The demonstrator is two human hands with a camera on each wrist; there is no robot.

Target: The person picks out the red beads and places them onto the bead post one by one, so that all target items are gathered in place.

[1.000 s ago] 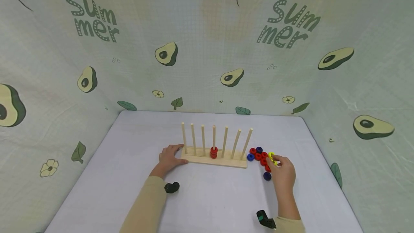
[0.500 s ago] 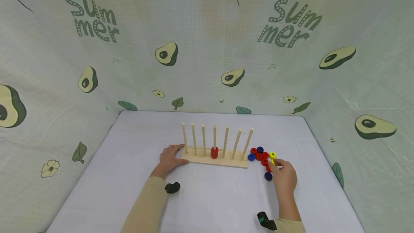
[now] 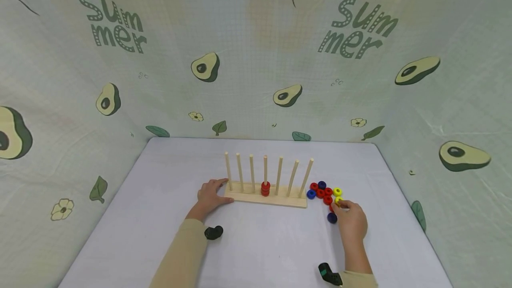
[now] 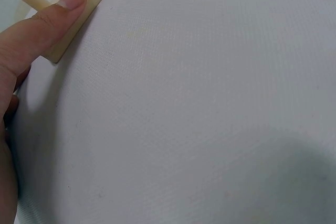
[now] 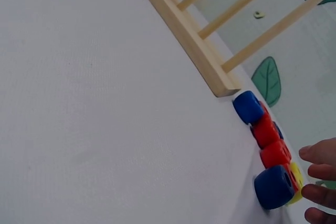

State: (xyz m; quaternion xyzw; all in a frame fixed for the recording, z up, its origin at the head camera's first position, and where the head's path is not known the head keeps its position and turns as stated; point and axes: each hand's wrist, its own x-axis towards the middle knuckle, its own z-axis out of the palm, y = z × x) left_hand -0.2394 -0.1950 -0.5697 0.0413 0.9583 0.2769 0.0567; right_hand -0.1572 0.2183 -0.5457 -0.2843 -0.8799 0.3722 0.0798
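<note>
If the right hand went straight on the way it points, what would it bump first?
Probably the nearer yellow bead, right by its fingers, though depth is unclear; a red bead is close too.

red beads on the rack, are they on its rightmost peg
No, the stacked red beads sit on the middle peg; the rightmost peg is bare.

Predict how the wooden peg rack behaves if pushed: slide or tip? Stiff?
The rack is likely stiff: its pegs look straight, its board solid. A low push would probably slide it, since the board lies flat on the table. A push near the peg tops may tip it; the board looks narrow front to back.
</note>
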